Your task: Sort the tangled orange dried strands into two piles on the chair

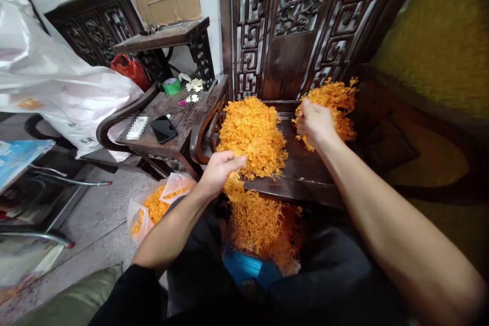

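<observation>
1. The left hand (pixel 223 170) is at the near edge of the left orange heap (pixel 250 127), thumb and forefinger closed together; they appear to pinch a bit of orange strands (pixel 239 153).
2. The right hand (pixel 317 122) is at the right orange bunch (pixel 344 99), fingers curled in; whether they hold any of it is hidden.
3. Both orange masses are on the dark wooden seat (pixel 294 163) – 2 separate groups, the left one fuller, with bare wood between them.
4. Below the seat's front edge, between the legs, is a lower orange pile (pixel 255 219) above a blue object (pixel 248 267). On the floor to the left, a plastic bag (pixel 177 182) holds more orange pieces (pixel 155 206).
5. The handling looks partway along: 2 groups lie apart on the seat, while plenty of loose orange lies off it, in the lower pile and the bag. Which group is finished – if either is – cannot be told.
6. On the side table (pixel 153 104), a phone (pixel 164 129) and green tape (pixel 171 85) lie away from both hands.
</observation>
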The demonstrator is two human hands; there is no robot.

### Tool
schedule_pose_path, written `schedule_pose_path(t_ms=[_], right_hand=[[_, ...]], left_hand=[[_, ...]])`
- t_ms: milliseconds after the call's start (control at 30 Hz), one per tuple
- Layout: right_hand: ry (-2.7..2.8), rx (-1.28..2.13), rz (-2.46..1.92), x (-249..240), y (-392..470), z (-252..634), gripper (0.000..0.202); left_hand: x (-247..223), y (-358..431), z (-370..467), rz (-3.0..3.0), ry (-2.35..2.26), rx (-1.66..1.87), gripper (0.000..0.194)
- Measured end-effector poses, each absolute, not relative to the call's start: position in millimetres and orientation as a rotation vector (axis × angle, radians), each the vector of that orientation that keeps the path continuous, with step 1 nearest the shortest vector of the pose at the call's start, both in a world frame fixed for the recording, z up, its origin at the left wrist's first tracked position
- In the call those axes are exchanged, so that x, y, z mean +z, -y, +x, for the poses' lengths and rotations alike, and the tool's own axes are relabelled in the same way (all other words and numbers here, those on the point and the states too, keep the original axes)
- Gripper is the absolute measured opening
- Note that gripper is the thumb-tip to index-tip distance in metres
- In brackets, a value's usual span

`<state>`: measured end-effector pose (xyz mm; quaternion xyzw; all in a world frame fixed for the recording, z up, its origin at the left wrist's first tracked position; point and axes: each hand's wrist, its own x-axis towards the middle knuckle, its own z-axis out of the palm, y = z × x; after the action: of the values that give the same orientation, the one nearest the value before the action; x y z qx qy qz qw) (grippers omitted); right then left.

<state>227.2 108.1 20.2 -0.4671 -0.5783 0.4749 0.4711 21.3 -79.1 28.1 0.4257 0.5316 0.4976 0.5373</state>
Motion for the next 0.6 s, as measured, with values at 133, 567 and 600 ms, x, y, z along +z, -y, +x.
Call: schedule_pose_path(t_ms=[133, 567, 600], right_hand=[[1.293, 1.699, -0.962, 13, -94, 215, 0.022], [1.141, 1.962, -1.115, -2, -82, 137, 0.053], [1.228, 1.875, -1.160, -4, -81, 128, 0.058]], left_hand=[[21, 67, 15, 1.073, -1.299, 1.197, 0.053], [0, 30, 8, 1.123, -1.474, 1.319, 0.054], [-1, 29, 10, 1.140, -1.490, 1.319, 0.054]])
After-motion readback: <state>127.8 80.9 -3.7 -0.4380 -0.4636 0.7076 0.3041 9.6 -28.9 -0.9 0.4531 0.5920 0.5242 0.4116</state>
